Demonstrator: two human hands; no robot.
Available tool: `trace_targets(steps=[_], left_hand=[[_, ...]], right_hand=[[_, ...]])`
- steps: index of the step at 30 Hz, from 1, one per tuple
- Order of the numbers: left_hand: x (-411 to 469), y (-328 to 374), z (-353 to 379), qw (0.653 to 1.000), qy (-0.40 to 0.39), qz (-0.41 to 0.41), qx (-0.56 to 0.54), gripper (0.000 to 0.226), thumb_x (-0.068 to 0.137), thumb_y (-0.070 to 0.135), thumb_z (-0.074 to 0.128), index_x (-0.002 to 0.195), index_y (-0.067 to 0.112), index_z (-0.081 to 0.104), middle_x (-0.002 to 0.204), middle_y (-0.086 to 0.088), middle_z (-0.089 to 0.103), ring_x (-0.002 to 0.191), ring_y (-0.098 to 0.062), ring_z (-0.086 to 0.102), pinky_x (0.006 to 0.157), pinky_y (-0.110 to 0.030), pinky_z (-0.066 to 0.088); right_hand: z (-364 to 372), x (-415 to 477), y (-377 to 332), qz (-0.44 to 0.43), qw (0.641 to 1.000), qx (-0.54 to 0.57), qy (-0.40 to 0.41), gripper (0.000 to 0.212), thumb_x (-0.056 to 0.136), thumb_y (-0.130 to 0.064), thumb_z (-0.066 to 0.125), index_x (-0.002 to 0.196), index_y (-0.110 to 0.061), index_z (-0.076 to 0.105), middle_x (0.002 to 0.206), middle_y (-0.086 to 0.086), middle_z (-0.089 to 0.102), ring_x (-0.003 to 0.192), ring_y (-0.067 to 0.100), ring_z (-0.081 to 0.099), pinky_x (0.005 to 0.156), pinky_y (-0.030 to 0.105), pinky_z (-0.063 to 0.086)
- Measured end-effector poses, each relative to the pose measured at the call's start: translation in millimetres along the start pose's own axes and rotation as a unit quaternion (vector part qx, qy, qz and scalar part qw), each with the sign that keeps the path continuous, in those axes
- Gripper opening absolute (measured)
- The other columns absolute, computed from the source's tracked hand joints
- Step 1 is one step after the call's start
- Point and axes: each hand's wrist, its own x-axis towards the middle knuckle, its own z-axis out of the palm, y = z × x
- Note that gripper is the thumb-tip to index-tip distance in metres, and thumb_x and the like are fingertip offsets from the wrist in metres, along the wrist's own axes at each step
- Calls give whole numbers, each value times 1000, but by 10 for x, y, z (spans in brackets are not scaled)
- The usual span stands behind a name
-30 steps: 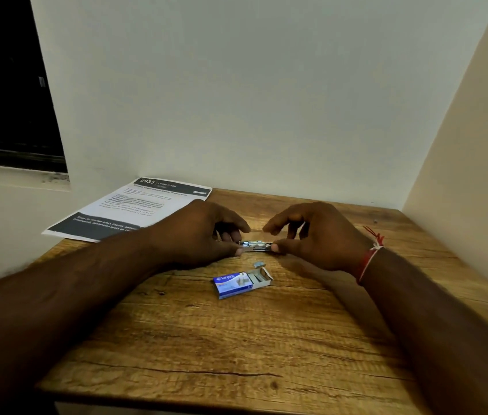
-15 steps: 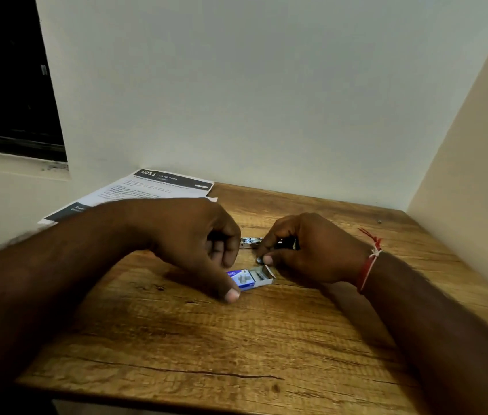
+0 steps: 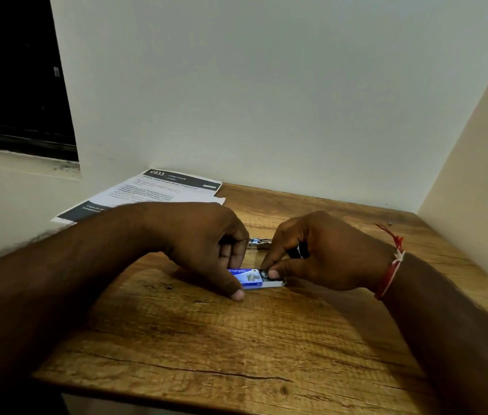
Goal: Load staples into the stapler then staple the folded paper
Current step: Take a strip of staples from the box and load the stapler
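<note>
Staple box (image 3: 247,279): blue, white lettering. Bench (image 3: 236,348): brown wood-grain pattern with dark cracks. Paper (image 3: 159,191): white, black text, dark header bands. Wrist thread (image 3: 390,266): red and white.

Grainy matt wood table (image 3: 266,339), glossy blue cardboard staple box (image 3: 248,278), shiny metal stapler (image 3: 259,242).

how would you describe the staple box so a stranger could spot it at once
Look at the wooden table set in the corner of the walls. Near its middle, the left hand and right hand meet at the staple box. It is the only blue thing there, small and flat with white lettering, nearer than the metal stapler.
</note>
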Motion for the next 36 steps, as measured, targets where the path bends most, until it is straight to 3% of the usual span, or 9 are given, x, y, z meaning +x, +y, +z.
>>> trace_targets(steps=[5,9,12,15,22,28,36], left_hand=[[0,-17,-12,1000,0,3,1,43,74,55,102,94,24,79,88,5,83,64,3,67,60,-16,52],[-5,-30,-9,1000,2,3,1,47,70,58,103,94,25,79,87,7,83,67,0,70,64,-24,56],[-21,-38,-32,1000,-4,5,-5,47,69,55,105,95,25,79,87,7,83,68,-1,70,63,-21,55],[-22,-49,-41,1000,-10,4,-9,45,70,51,106,95,26,79,88,6,84,68,0,71,66,-22,57],[4,-50,-32,1000,-7,10,-3,43,72,51,105,95,25,80,89,5,84,68,1,70,67,-23,58],[10,-59,-26,1000,-1,10,-1,42,72,50,104,95,24,81,89,4,84,65,4,68,63,-17,55],[22,-68,-18,1000,11,13,-6,39,74,50,103,95,25,82,87,8,84,64,5,69,66,-20,57]], right_hand=[[-2,8,-11,-2,1000,-21,0,19,90,-36,89,109,-35,89,97,-18,80,85,10,71,69,20,55],[-53,-26,-15,31,999,-8,35,25,94,-34,85,119,-39,85,106,-23,82,96,-6,74,80,14,57],[-152,-79,-17,86,996,29,0,28,90,-34,89,116,-39,84,101,-21,84,94,-4,76,89,23,62],[-164,-102,-8,109,989,89,-55,38,77,-27,99,111,-29,83,99,-9,85,92,7,80,85,24,63],[-76,-45,38,77,991,100,-38,32,75,-20,101,104,-22,87,96,-6,86,87,9,81,78,23,64],[-5,-25,95,47,995,85,-11,27,78,-30,99,104,-32,89,96,-5,85,90,16,80,89,50,66],[34,2,139,22,997,76,-11,25,84,-25,95,108,-29,90,103,-11,84,96,10,77,85,33,64]])
